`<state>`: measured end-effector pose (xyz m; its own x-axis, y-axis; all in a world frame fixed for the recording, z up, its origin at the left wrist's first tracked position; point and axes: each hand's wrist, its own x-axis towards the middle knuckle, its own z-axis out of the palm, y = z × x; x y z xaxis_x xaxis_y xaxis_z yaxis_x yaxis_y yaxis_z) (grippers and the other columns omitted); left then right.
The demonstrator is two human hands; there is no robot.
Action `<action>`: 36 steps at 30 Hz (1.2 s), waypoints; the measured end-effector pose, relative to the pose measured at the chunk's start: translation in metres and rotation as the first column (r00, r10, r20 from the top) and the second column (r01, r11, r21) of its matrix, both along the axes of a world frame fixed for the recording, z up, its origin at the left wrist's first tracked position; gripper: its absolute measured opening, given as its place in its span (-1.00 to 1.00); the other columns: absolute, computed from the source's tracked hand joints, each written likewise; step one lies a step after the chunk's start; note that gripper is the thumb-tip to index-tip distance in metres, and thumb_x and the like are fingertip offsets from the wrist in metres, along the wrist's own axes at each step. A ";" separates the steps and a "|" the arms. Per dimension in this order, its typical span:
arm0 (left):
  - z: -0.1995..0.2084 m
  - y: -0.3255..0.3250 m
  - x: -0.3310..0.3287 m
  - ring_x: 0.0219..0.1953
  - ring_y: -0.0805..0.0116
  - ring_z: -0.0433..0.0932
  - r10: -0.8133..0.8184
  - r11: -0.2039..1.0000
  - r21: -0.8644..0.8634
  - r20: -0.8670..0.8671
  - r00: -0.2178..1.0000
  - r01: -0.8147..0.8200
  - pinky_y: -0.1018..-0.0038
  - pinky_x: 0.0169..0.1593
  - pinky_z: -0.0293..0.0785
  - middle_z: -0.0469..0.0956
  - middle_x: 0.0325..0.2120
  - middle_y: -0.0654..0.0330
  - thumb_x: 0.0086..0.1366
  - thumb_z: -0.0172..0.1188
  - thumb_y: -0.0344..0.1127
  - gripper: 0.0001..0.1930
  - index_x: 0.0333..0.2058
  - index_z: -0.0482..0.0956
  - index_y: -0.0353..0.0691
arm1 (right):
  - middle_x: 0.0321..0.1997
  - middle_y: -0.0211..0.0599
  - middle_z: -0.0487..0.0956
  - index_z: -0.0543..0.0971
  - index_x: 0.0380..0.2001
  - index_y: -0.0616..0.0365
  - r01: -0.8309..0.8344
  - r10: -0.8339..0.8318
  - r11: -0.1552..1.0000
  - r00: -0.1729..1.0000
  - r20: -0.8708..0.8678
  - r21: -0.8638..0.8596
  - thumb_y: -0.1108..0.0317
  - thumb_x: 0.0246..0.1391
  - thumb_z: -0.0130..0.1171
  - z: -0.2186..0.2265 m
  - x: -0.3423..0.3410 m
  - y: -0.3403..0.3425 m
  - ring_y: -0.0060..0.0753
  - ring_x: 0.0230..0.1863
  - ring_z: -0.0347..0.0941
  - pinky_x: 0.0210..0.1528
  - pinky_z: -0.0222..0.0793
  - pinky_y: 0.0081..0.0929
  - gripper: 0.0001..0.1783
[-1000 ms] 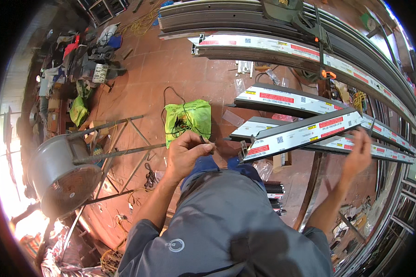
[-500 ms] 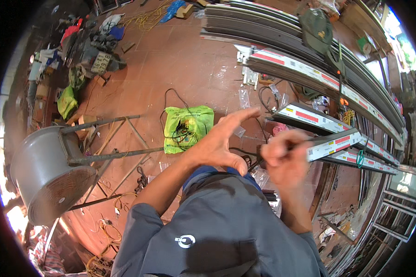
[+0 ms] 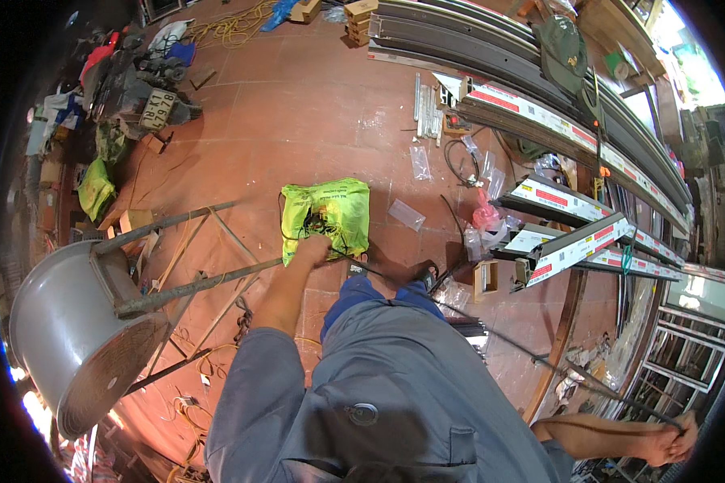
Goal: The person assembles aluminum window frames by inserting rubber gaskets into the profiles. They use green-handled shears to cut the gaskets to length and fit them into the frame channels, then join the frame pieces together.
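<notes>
While the left hand [image 3: 312, 249] reaches down to the red tiled floor [image 3: 298, 121], it's bunched around a tangle of thin black wire right at the lower edge of a bright yellow-green plastic bag [image 3: 328, 213], fingers curled in so it looks closed on the wire, though the knuckles hide the actual grip. From there a long thin black rod or cable [image 3: 532, 362] runs diagonally across, past the blue trouser knees, all the way out to the right hand [image 3: 670, 441], which is fisted shut around its far end down in the lower right corner. So the two hands are really far apart, one at each end of that line. Stuff around: a big grey metal drum fan [image 3: 72, 338] on a rusty steel tube stand [image 3: 189, 282] sits just left of the arm, with loose yellow cord on the floor under it. On the right, a stack of long aluminium profiles with white and red labels [image 3: 580, 241] lies close to where the rod passes, plus a small wooden block and clear plastic bags scattered near them. More dark metal rails are piled along the top edge, and a heap of tools and bags sits in the upper left corner.
</notes>
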<state>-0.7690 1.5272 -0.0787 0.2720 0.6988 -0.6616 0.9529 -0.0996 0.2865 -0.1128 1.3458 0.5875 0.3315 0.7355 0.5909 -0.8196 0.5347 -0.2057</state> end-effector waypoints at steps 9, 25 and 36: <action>0.141 0.092 -0.013 -0.39 0.03 0.67 0.134 0.976 0.083 0.505 0.853 -0.202 0.16 -0.27 0.54 0.68 -0.40 -0.03 0.27 0.41 -0.11 -0.72 -0.25 0.74 -0.23 | -0.53 -0.37 0.41 0.55 -0.32 0.10 0.694 -0.566 -0.150 0.524 0.636 -0.705 0.24 0.17 0.13 -0.311 0.043 -0.141 -0.32 -0.41 0.45 -0.31 0.36 -0.32 -0.83; 0.300 0.038 0.137 -0.52 0.12 0.56 0.032 0.964 0.164 0.711 0.702 -0.210 0.21 -0.34 0.48 0.54 -0.58 -0.05 0.52 0.10 -0.19 -0.68 -0.30 0.57 -0.38 | -0.19 -0.41 0.63 0.55 -0.06 0.06 -0.196 0.708 0.201 0.706 0.004 -0.960 -0.02 0.51 0.06 -0.406 -0.338 0.171 -0.47 -0.19 0.60 -0.07 0.57 -0.34 -0.64; 0.281 -0.001 0.129 -0.41 -0.17 0.65 0.264 0.880 0.136 0.657 0.707 -0.455 0.07 -0.31 0.51 0.60 -0.46 -0.20 0.50 0.12 -0.16 -0.69 -0.25 0.62 -0.33 | -0.33 -0.44 0.57 0.57 -0.24 0.00 -0.061 0.783 -0.005 0.621 -0.042 -0.998 0.12 0.41 0.10 -0.417 -0.367 0.193 -0.48 -0.38 0.51 -0.45 0.42 -0.39 -0.77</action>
